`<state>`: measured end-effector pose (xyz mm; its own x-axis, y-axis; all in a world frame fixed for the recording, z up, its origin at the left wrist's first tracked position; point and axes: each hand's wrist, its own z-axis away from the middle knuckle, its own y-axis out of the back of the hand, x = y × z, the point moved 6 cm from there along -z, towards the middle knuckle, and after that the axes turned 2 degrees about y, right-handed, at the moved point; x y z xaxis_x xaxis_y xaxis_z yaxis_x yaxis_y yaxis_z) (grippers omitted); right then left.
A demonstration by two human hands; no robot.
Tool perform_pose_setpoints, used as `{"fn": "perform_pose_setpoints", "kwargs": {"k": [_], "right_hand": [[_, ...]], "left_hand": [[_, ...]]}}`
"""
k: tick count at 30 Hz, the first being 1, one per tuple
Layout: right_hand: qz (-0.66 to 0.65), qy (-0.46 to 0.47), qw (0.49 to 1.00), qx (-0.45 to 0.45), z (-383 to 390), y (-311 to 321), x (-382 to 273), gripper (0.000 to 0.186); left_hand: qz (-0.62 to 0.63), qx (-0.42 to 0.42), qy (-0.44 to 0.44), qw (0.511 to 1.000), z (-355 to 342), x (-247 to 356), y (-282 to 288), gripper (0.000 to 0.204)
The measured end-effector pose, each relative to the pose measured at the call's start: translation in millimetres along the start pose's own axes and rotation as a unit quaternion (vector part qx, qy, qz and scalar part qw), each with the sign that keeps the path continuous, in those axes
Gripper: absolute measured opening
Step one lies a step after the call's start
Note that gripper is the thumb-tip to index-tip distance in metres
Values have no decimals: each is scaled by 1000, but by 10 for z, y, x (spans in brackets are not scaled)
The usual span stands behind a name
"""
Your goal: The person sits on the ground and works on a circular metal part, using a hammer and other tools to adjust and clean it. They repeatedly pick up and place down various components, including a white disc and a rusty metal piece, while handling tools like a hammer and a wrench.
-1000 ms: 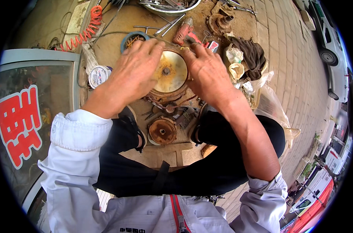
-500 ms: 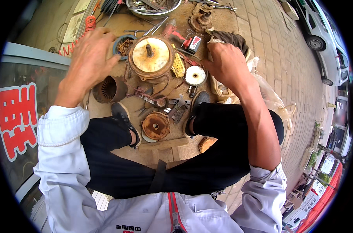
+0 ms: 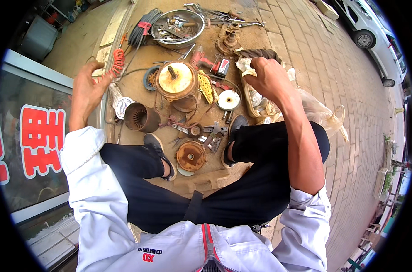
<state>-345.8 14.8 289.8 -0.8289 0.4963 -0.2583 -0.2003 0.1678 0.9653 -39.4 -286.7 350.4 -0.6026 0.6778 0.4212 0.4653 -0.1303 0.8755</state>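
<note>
My left hand is out at the left beside an orange coiled hose, thumb and fingers apart. My right hand is curled over a box of rags and plastic bags at the right; what its fingers hold, if anything, is hidden. Between my hands stands a rusty motor housing with a pale round top and upright shaft. Around it are a red power drill, a bowl of small rusty parts, a small white wheel, a hollow stator and a rusty disc.
A metal basin of tools, a black cable coil and loose rods lie at the back. A glass door borders the left. Brick paving with a parked white car is at the right. My feet flank the parts.
Both hands have moved apart from over the motor housing, the left toward the hose and the right toward the rag box. The view has shifted, showing more at the back.
</note>
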Motion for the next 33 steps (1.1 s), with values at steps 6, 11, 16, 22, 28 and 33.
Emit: {"fn": "perform_pose_setpoints", "kwargs": {"k": [6,11,16,22,28,33], "right_hand": [[-20,-8,1000,-20,58,61,-88,33],[-15,5,999,-39,36,17,-93,36],[-10,16,998,-55,1,-28,-153,36],[-25,6,998,-64,-10,-98,-131,30],[1,21,997,-70,-15,-115,-195,30],[-8,15,996,-88,-19,-129,-250,30]], "left_hand": [[-42,-24,-48,998,131,42,-126,46],[-39,-35,-51,997,112,97,-114,44],[-30,-30,-45,998,120,131,-108,44],[-20,-20,-52,998,132,78,-78,47],[-23,-10,-34,999,153,63,-35,49],[-36,-25,-34,998,147,4,-63,47]]}}
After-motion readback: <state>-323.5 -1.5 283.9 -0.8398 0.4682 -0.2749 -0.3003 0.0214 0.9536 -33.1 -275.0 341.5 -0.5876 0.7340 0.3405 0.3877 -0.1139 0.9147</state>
